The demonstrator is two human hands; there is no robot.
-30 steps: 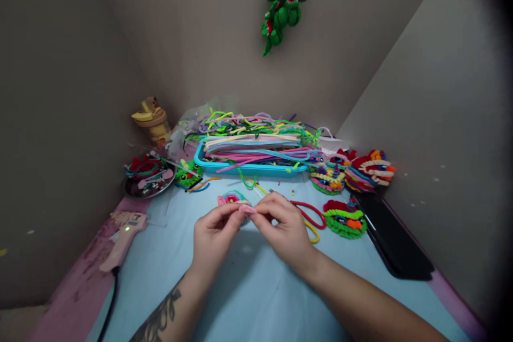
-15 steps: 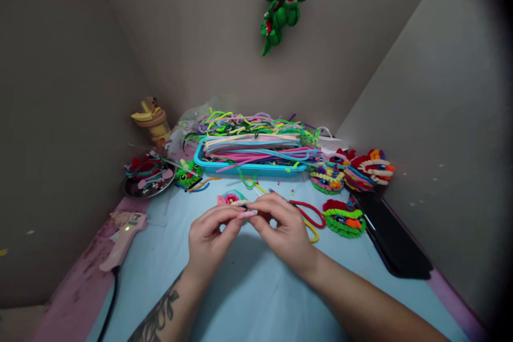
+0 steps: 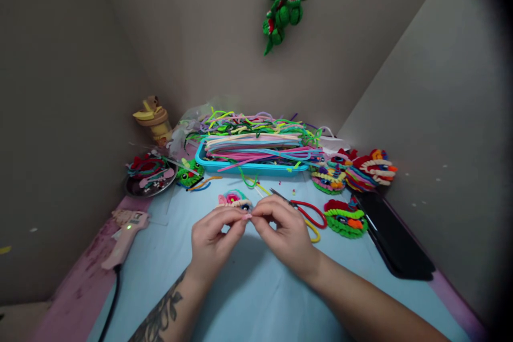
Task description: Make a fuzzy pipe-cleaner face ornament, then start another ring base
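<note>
My left hand point(image 3: 218, 236) and my right hand point(image 3: 284, 230) meet fingertip to fingertip above the middle of the table. Between them they pinch a small pink piece of pipe cleaner point(image 3: 247, 216), mostly covered by the fingers. Just beyond lies a pipe-cleaner figure point(image 3: 233, 199) in pink, cream and teal with a dark eye, partly hidden by my hands. Scissors point(image 3: 308, 211) with red and yellow handles rest behind and to the right of my right hand.
A blue tray point(image 3: 256, 170) heaped with pipe cleaners stands at the back. On the left are a lit pink glue gun point(image 3: 127, 235) and a metal bowl point(image 3: 140, 192). Finished figures point(image 3: 345, 219) and a black phone-like slab point(image 3: 395, 240) lie right. Green ornaments point(image 3: 288, 2) hang above.
The pink piece shows less between my fingertips, which have drawn closer together. More of the figure behind is uncovered. The whole view has shifted slightly.
</note>
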